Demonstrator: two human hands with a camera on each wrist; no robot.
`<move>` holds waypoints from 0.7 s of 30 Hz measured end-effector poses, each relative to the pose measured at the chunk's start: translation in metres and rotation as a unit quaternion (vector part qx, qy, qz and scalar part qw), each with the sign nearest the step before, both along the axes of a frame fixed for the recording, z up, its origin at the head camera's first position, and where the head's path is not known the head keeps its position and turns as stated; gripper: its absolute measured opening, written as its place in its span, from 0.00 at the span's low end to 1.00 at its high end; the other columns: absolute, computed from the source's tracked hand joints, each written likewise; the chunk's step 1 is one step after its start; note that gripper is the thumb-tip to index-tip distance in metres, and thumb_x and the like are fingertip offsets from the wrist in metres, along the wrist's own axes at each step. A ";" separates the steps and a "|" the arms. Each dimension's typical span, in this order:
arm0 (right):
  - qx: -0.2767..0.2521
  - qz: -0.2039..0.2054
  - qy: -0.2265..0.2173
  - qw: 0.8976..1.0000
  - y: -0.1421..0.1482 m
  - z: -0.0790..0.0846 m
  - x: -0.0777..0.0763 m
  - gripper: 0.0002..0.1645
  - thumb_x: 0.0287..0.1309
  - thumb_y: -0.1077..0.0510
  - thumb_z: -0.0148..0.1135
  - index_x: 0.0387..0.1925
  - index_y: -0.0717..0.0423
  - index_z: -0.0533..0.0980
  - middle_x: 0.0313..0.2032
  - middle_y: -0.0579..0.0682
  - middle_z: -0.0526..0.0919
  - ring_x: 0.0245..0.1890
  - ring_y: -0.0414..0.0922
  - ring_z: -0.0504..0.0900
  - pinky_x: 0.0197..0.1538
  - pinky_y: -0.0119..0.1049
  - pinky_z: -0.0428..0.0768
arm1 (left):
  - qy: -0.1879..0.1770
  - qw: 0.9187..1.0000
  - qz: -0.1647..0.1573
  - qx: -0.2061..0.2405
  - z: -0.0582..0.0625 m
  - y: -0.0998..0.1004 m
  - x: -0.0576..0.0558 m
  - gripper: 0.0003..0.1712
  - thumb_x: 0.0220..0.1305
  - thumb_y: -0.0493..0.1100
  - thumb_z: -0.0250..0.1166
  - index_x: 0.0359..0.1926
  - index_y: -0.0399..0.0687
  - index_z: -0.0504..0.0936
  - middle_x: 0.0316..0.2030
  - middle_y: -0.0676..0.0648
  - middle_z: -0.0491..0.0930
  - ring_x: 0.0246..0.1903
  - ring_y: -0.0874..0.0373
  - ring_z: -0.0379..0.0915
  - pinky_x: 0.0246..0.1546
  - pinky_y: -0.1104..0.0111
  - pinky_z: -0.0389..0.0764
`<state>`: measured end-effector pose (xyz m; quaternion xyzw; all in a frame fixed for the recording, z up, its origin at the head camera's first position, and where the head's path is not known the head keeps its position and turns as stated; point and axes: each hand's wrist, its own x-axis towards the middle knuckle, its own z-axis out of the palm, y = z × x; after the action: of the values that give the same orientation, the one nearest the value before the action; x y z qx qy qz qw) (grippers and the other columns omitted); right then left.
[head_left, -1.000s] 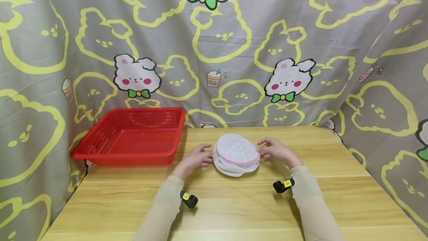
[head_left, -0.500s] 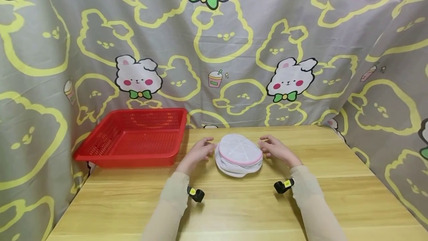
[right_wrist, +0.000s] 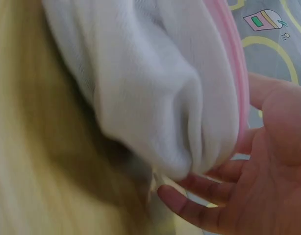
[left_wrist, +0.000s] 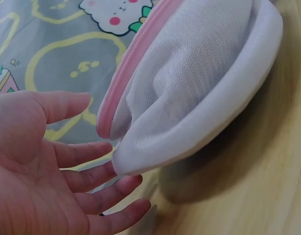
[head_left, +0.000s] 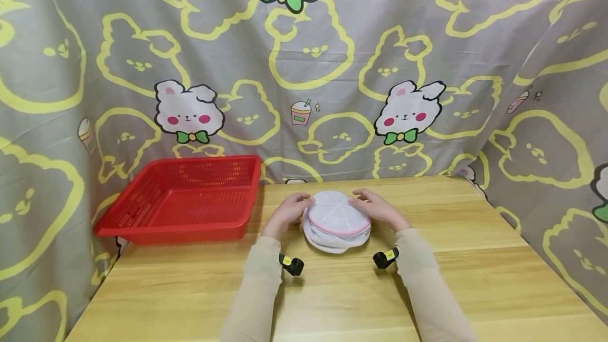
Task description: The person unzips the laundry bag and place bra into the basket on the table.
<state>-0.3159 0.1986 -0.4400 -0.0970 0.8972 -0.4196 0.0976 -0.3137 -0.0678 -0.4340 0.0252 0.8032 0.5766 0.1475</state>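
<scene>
A round white mesh laundry bag point(head_left: 339, 216) with a pink band around its top sits in the middle of the wooden table, its soft sides slumped in folds. At its left edge is my left hand point(head_left: 287, 212), fingertips right at the fabric. In the left wrist view the fingers of that hand point(left_wrist: 57, 171) are spread and loosely extended beside the bag's lower edge point(left_wrist: 199, 132). My right hand point(head_left: 380, 210) lies against the far right side, fingertips over the bag's top. The right wrist view has its fingers point(right_wrist: 194, 208) relaxed along the bag's underside, partly hidden by the cloth.
A red plastic basket point(head_left: 178, 231) with perforated walls stands at the left back of the table point(head_left: 475, 257). Behind the table hangs a grey curtain point(head_left: 256, 41) with cartoon rabbits. A small black camera is strapped to each wrist.
Both hands have moved inward toward the bag from either side, the right one coming over its top edge. The bag stays in about the same place on the table.
</scene>
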 end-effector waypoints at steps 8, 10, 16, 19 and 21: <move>-0.001 -0.019 -0.026 0.999 -0.007 0.005 0.001 0.40 0.67 0.38 0.51 0.69 0.62 0.61 0.63 0.67 0.70 0.62 0.60 0.71 0.66 0.54 0.68 | 0.013 1.000 -0.008 0.013 -0.001 0.007 0.001 0.31 0.66 0.51 0.60 0.65 0.40 0.70 0.65 0.39 0.70 0.64 0.47 0.66 0.64 0.53 0.69; -0.004 -0.025 -0.038 0.999 -0.008 0.006 0.002 0.43 0.67 0.37 0.52 0.69 0.63 0.60 0.62 0.67 0.71 0.61 0.59 0.72 0.65 0.53 0.69 | 0.019 1.000 -0.010 0.012 0.000 0.009 0.001 0.30 0.65 0.48 0.60 0.65 0.40 0.71 0.64 0.39 0.71 0.65 0.46 0.65 0.67 0.51 0.66; -0.009 -0.044 -0.058 0.997 -0.011 0.007 0.004 0.49 0.63 0.34 0.55 0.71 0.64 0.56 0.62 0.67 0.70 0.60 0.58 0.73 0.65 0.52 0.70 | 0.040 0.999 -0.014 0.017 0.003 0.014 0.002 0.30 0.59 0.38 0.61 0.64 0.37 0.71 0.62 0.38 0.73 0.63 0.46 0.67 0.69 0.54 0.64; -0.008 -0.044 -0.058 0.997 -0.013 0.007 0.004 0.51 0.62 0.34 0.56 0.71 0.65 0.56 0.62 0.68 0.71 0.59 0.58 0.74 0.63 0.51 0.72 | 0.044 0.999 -0.016 0.020 0.004 0.016 0.003 0.30 0.57 0.37 0.62 0.63 0.37 0.72 0.62 0.39 0.74 0.63 0.47 0.67 0.68 0.55 0.65; -0.008 -0.045 -0.056 0.997 -0.015 0.006 0.003 0.51 0.61 0.34 0.57 0.71 0.65 0.56 0.62 0.68 0.70 0.59 0.58 0.74 0.63 0.50 0.73 | 0.042 0.999 -0.017 0.020 0.005 0.016 0.004 0.31 0.57 0.37 0.62 0.63 0.38 0.72 0.62 0.39 0.74 0.62 0.47 0.67 0.68 0.54 0.65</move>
<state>-0.3128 0.1836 -0.4344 -0.0339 0.8902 -0.4359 0.1284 -0.3100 -0.0520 -0.4293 0.0660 0.7965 0.5883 0.1228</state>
